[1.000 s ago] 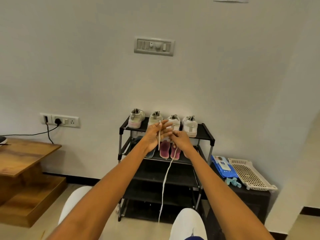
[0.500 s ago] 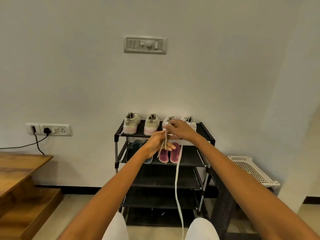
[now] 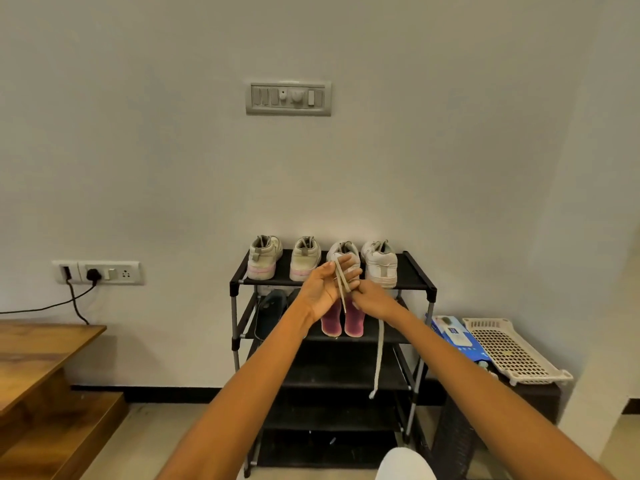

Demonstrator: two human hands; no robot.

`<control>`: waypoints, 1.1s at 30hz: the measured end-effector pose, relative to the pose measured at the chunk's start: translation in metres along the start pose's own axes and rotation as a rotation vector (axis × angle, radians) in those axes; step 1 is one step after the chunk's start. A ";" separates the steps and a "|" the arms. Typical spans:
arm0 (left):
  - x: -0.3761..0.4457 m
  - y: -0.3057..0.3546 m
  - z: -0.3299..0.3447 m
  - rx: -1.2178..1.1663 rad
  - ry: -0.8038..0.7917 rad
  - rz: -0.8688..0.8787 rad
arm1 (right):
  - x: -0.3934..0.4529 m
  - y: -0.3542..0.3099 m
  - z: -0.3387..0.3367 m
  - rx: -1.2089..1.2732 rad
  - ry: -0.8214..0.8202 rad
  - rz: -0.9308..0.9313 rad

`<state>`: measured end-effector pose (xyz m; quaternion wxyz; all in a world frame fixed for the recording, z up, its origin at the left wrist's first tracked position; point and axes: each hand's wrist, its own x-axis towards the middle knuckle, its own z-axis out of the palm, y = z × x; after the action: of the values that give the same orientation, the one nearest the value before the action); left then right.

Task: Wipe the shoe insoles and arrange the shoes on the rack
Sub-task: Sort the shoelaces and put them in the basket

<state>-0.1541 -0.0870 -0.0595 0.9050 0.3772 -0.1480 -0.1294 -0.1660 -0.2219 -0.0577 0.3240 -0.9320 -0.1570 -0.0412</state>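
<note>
Left hand [image 3: 325,289] hides third shoe's [image 3: 341,252] heel.

The black rack [image 3: 332,284] stands on the floor [image 3: 166,441] at six o'clock, its top shelf bearing four pale shoes [image 3: 265,256] heels outward in a row, the second shelf a pair of pink insoles [image 3: 341,322] with a dark shoe [image 3: 272,306] at nine o'clock of them.

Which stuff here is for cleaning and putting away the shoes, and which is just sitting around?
For the job: shoe rack, four shoes on top, pink insoles, shoelace in both hands, wipes pack.

Just lying about: white basket, wooden table, wall switches, plug socket.
</note>
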 end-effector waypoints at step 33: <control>0.035 -0.013 -0.014 0.157 0.093 0.027 | 0.017 0.026 0.005 -0.040 -0.162 -0.034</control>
<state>-0.1178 -0.0987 -0.0721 0.8803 0.4504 -0.1206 -0.0874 -0.1421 -0.2338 -0.0743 0.2909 -0.9358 -0.1975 0.0256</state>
